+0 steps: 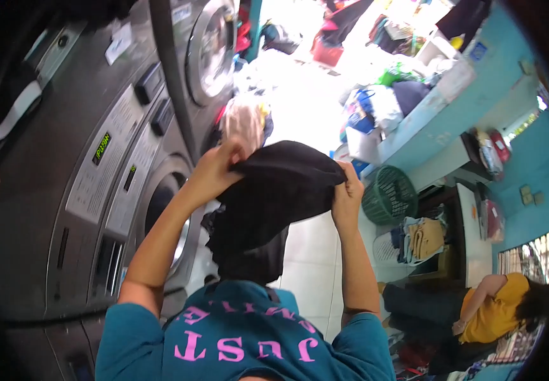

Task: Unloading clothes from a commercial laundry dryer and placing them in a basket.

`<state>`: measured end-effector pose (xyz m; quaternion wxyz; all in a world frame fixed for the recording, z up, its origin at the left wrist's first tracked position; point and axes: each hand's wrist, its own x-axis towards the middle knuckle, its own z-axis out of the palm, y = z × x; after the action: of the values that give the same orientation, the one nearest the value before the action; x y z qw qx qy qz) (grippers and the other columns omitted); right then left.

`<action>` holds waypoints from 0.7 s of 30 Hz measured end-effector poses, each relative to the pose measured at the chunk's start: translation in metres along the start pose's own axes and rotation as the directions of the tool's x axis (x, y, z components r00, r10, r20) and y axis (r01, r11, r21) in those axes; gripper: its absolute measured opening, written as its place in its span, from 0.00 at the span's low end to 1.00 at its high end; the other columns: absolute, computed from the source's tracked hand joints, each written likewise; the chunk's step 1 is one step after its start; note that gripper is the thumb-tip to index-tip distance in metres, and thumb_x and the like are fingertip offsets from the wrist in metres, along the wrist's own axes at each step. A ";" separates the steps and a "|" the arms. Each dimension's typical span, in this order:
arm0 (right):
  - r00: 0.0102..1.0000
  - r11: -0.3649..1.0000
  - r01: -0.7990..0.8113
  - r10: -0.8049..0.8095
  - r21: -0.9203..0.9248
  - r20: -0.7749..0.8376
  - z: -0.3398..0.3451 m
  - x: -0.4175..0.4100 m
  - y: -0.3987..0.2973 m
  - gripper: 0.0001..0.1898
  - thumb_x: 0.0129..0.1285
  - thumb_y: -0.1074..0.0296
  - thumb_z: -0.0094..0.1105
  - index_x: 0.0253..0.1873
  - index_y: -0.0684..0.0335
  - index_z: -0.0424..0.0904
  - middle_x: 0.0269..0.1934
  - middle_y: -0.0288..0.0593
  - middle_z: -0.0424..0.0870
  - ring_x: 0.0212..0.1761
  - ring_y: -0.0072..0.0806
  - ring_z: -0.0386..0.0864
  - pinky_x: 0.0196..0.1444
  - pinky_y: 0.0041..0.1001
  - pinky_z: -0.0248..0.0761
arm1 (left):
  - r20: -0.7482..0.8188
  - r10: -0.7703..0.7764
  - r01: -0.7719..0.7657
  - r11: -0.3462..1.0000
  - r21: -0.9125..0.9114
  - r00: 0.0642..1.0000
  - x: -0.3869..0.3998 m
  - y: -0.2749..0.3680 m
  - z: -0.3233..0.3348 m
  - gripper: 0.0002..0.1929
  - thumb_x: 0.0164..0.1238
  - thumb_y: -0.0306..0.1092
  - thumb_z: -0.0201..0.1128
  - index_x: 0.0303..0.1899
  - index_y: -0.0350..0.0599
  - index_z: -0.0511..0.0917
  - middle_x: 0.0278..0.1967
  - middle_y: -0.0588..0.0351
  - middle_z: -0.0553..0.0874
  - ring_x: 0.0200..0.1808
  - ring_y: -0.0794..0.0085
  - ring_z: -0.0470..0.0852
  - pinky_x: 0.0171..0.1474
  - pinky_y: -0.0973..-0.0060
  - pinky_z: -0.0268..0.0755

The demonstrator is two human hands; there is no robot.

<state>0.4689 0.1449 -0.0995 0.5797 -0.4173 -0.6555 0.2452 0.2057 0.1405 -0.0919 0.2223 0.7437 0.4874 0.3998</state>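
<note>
A black cloth garment (274, 195) is stretched between my two hands in front of my chest, its top edge arched. My left hand (227, 162) pinches its left corner and looks slightly blurred. On the other side my right hand (349, 183) grips the right corner, thumb and fingers closed on the fabric. The lower part of the garment hangs down towards my teal shirt; its exact type cannot be told. More dark fabric (255, 262) lies or hangs beneath it, close to my body.
Front-loading machines (112, 157) with lit displays line the left. A green plastic basket (389, 195) stands right, near folded clothes (424, 238). Bagged laundry (374, 109) and a clothes pile (246, 119) lie ahead. A person in a yellow top (493, 305) is at the lower right.
</note>
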 end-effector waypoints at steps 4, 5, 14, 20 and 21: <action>1.000 0.999 -0.005 0.004 0.048 0.007 -0.020 0.037 -0.024 0.14 0.54 0.79 0.40 0.42 0.68 0.76 0.33 0.42 0.80 0.35 0.23 0.75 0.40 0.21 0.68 | 0.116 -0.043 0.037 0.998 0.048 0.992 -0.013 -0.009 -0.017 0.16 0.51 0.34 0.68 0.41 0.44 0.75 0.29 0.51 0.81 0.30 0.60 0.80 0.37 0.71 0.70; 1.000 1.000 -0.007 0.007 0.029 -0.002 -0.022 0.045 -0.028 0.14 0.54 0.79 0.40 0.42 0.68 0.76 0.34 0.41 0.80 0.36 0.23 0.75 0.41 0.21 0.68 | 0.116 -0.045 0.040 0.998 0.048 0.992 -0.014 -0.013 -0.016 0.15 0.51 0.34 0.68 0.41 0.44 0.76 0.28 0.52 0.81 0.29 0.60 0.79 0.36 0.70 0.70; 0.939 0.894 -0.335 0.289 0.299 0.186 -0.048 0.116 -0.036 0.10 0.60 0.76 0.52 0.46 0.63 0.78 0.39 0.39 0.81 0.41 0.22 0.77 0.45 0.19 0.70 | 0.165 0.046 0.049 0.850 -0.524 0.985 0.003 -0.030 -0.033 0.15 0.57 0.35 0.65 0.44 0.39 0.77 0.38 0.62 0.80 0.46 0.79 0.76 0.51 0.78 0.66; 0.960 0.914 0.084 0.034 -0.398 0.279 -0.080 0.119 -0.071 0.16 0.52 0.58 0.70 0.42 0.59 0.79 0.27 0.34 0.80 0.28 0.17 0.75 0.32 0.18 0.67 | -0.008 0.000 -0.005 0.784 -0.621 1.000 0.035 -0.015 -0.065 0.08 0.61 0.36 0.62 0.38 0.44 0.76 0.33 0.66 0.78 0.38 0.85 0.74 0.46 0.84 0.65; 0.947 0.860 0.162 0.002 -0.484 0.321 -0.084 0.117 -0.075 0.18 0.50 0.56 0.71 0.42 0.59 0.80 0.27 0.35 0.80 0.28 0.17 0.75 0.32 0.18 0.67 | -0.035 0.024 -0.039 0.857 -0.513 0.999 0.040 -0.017 -0.071 0.08 0.61 0.37 0.62 0.37 0.45 0.76 0.32 0.67 0.77 0.37 0.85 0.74 0.44 0.85 0.64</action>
<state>0.5325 0.1888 0.0439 0.3500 -0.4825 -0.7962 0.1034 0.1465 0.1798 -0.0479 0.3992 0.6600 0.3539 0.5289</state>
